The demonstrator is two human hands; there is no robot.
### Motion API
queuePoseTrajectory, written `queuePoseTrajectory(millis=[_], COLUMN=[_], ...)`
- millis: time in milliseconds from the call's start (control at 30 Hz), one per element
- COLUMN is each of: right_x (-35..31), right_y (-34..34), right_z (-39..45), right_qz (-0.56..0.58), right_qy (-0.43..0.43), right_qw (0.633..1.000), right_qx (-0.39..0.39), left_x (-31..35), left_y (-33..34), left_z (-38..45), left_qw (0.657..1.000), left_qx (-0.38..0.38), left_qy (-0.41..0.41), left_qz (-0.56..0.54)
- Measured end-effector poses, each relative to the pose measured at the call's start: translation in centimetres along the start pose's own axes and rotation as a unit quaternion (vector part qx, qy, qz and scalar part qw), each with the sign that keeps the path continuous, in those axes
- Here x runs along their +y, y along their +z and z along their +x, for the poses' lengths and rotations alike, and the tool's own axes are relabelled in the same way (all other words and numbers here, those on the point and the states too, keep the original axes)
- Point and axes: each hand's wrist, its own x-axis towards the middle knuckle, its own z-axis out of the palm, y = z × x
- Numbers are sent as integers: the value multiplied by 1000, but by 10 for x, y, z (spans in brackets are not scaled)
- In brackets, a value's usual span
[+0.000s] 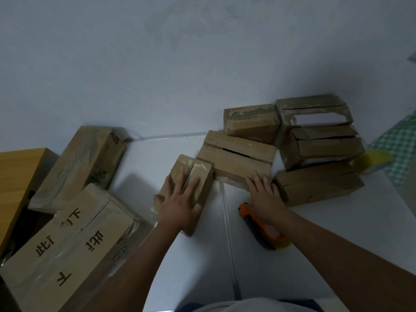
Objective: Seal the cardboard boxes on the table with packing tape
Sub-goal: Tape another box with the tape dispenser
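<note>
My left hand (pixel 180 204) lies flat, fingers spread, on a small box (pixel 191 181) on the white desk (pixel 315 233). My right hand (pixel 264 199) rests flat with straight fingers on a longer box (pixel 236 157), just above the orange tape tool (pixel 262 227).

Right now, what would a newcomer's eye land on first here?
The two hands: the left hand presses flat on a small cardboard box at table centre, the right hand rests beside it above the orange tape dispenser. Behind them sits a cluster of unsealed boxes.
</note>
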Motion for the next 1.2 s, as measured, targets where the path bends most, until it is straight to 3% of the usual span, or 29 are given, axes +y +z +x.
queuePoseTrajectory(millis=[300,500,567,700,800,867,1000,1067,1133,1200], right_x=[1,-2,-9,-16,-13,-8,8,14,16,18], right_y=[7,6,6,8,8,6,1,-3,-8,-12], right_z=[-1,0,3,7,8,8,5,5,6,7], right_qz=[16,45,61,32,66,107,205,303,430,488], right_qy=[3,6,11,4,-4,3,63,105,140,148], right_qw=[999,998,997,998,996,991,952,922,877,851], right_qx=[35,35,39,59,61,82,217,216,164,126], left_x=[-37,-61,-58,-59,-75,-78,-36,-3,23,38], left_y=[-19,-40,-40,-24,-24,-31,-40,-36,-32,-26], left_z=[53,95,106,117,130,140,148,148,148,144], left_qw=[992,977,979,998,997,997,986,972,955,946], left_qx=[0,87,101,29,8,30,122,69,-26,-64], left_qy=[-86,-156,-135,-55,-50,-56,75,121,92,65], left_qz=[-94,-115,-114,-11,64,54,-80,-189,-282,-311])
